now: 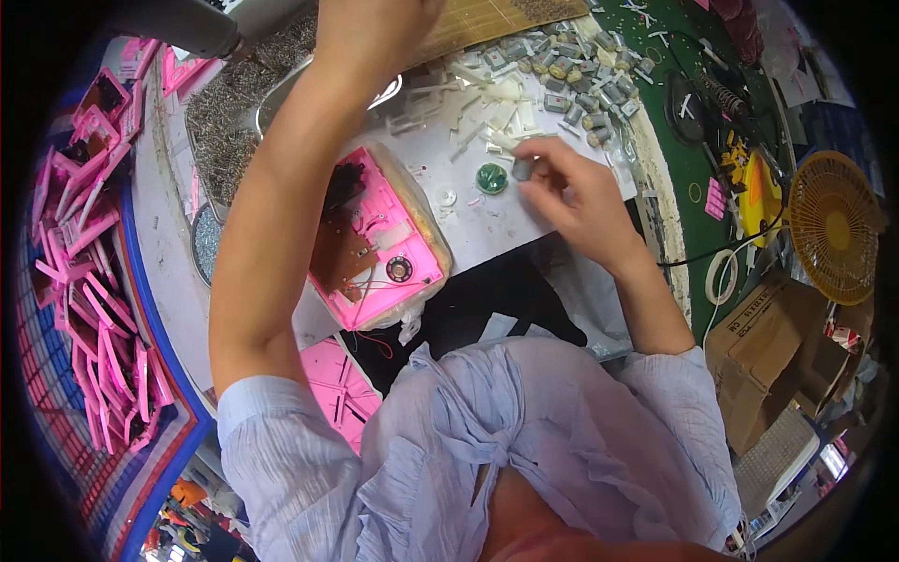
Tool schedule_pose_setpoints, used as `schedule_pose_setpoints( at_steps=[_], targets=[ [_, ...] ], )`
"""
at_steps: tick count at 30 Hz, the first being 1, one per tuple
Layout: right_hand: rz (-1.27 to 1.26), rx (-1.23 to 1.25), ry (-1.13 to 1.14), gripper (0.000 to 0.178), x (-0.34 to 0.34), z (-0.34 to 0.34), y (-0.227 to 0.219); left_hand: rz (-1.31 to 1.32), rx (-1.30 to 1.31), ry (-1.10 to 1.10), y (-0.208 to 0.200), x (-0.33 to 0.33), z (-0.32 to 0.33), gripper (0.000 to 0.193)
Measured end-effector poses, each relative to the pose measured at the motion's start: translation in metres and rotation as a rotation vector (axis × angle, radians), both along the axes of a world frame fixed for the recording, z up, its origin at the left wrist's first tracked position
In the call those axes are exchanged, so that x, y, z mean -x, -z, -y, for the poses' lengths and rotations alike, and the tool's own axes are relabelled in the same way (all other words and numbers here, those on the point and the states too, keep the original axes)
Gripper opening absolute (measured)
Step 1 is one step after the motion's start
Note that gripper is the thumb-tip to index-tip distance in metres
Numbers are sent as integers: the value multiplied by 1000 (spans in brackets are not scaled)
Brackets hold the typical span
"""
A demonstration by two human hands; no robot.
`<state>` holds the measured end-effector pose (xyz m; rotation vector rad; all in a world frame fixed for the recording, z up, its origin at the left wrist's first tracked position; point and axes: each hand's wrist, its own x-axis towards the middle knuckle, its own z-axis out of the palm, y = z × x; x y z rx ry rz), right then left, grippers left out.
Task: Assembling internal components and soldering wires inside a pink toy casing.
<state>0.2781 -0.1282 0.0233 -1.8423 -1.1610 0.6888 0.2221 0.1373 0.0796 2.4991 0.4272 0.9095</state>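
My right hand pinches a small grey motor between thumb and fingers, just above the white work surface. Close beside it lies a round green dish or lump, whose contents I cannot make out. My left hand reaches to the far edge of the picture; its fingers are cut off, so what it touches is hidden. Under and beside that forearm a pink plastic housing rests on a plastic-wrapped pad. In it sit a round black speaker, a brown board and thin wires.
Many small motors and white plastic pieces are heaped beyond my right hand. Screws fill a tray at the left, near a bowl. Pink housings pile up far left. A yellow fan stands right, above cardboard boxes.
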Motion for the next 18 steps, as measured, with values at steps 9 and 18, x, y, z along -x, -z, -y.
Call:
schedule_pose_setpoints(
  at_steps=[9,18],
  targets=[
    [500,90,-273,29,-6,-28,19,-15,1086,143,-4,156,96,7],
    [-563,-41,-120,41,33,-22,-23,122,719,19,49,213,148,18]
  ],
)
